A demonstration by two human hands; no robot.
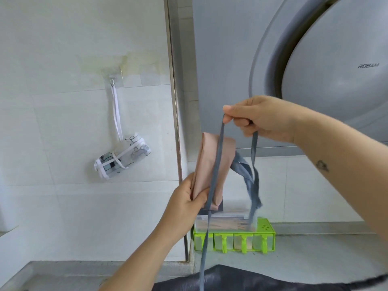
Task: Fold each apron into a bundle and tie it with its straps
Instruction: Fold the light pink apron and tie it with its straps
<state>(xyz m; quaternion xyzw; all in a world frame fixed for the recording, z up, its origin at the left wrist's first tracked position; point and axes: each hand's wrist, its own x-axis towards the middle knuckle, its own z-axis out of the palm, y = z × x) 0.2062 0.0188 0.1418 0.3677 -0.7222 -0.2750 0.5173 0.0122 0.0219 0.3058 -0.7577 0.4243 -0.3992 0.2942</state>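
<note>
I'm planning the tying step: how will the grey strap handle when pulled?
Likely floppy: the grey strap droops limp from the right hand. Probably light, since a fingertip pinch lifts it. Its twisted section suggests it tangles easily.

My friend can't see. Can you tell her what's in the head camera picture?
A person's left hand grips a folded pink apron bundle while the right hand holds up its grey straps. Another tied white apron bundle hangs from a wall hook.
</note>
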